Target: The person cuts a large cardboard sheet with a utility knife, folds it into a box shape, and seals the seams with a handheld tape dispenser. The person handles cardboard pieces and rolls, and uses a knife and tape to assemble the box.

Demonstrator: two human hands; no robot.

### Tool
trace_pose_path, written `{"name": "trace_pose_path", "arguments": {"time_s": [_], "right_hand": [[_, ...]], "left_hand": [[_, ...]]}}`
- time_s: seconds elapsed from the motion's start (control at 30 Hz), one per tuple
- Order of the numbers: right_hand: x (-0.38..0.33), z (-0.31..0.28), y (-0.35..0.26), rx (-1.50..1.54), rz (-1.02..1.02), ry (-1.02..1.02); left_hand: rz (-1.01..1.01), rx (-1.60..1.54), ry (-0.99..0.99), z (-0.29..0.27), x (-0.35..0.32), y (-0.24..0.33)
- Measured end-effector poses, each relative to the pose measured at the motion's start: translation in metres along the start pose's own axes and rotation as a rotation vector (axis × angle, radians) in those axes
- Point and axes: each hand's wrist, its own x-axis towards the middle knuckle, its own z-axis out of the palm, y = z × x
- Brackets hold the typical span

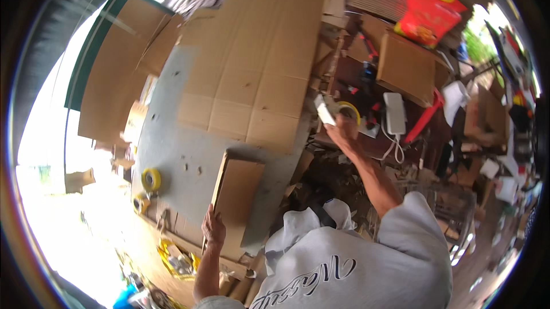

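My left hand point(213, 227) is closed on the near left edge of a flat, folded cardboard box point(240, 186), which lies on the grey tabletop point(166, 148). Out to the right, my right hand point(342, 130) has its fingers curled at a yellow-rimmed roll of tape point(356, 112) over the dark red side table. Beside those fingers is a white block-like piece point(325, 110); blur hides whether it is joined to the roll. A large creased cardboard sheet point(258, 63) covers the far part of the grey tabletop.
Two yellow tape rolls point(150, 179) are at the tabletop's left edge. On the right stand a white power strip point(394, 113) with a cord, a cardboard box point(405, 68) and a red bag point(429, 16). A wire crate point(432, 211) sits lower right, among scraps.
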Motion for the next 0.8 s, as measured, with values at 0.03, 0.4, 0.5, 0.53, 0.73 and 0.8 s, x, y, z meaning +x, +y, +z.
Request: {"name": "trace_pose_path", "arguments": {"time_s": [0.03,0.4,0.5,0.53,0.73,0.8], "right_hand": [[-0.004,-0.010,-0.002,0.082,-0.014,-0.025],[-0.187,-0.045,-0.222,0.960,0.182,-1.218],[-0.230,-0.023,-0.252,0.937,-0.071,-1.259],[-0.245,-0.014,-0.256,0.983,-0.194,-1.211],[-0.259,0.019,-0.305,0.807,-0.046,-1.353],[-0.267,0.041,-0.303,0.801,-0.100,-1.265]], "left_hand": [[0.004,0.007,0.002,-0.001,0.004,0.001],[0.134,-0.133,0.180,0.005,-0.003,-0.029],[0.195,-0.221,0.194,-0.021,0.002,-0.020],[0.170,-0.234,0.192,-0.025,0.000,-0.018],[0.048,-0.636,0.065,-0.032,0.001,-0.034],[0.100,-0.697,0.121,-0.024,0.001,-0.041]]}}
